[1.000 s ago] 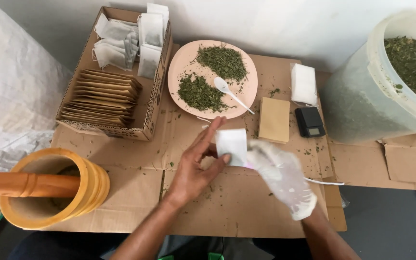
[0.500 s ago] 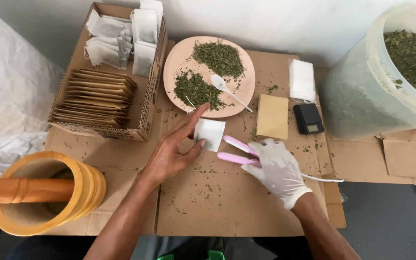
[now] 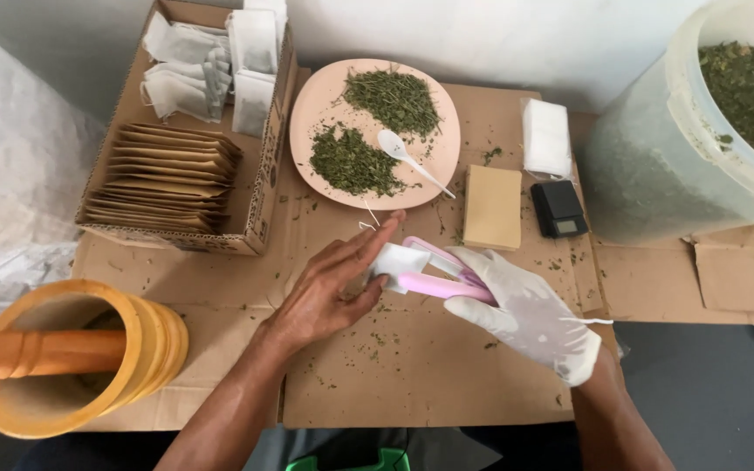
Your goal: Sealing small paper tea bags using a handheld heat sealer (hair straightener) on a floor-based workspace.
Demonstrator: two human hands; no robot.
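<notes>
Lifted off surface (image 3: 447, 366): small white bag (image 3: 392, 261), light, limp; left hand (image 3: 335, 288) fingers pinching its left edge, gloved right hand (image 3: 525, 310) clamped on pink sealer (image 3: 440, 272)

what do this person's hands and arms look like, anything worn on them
The left hand is bare, with no glove, ring or watch showing, and the forearm behind it is uncovered, no sleeve in view. The right hand wears a thin, loose white disposable glove, slightly translucent and wrinkled, that ends at the wrist. The forearm beyond the cuff is bare too.
</notes>
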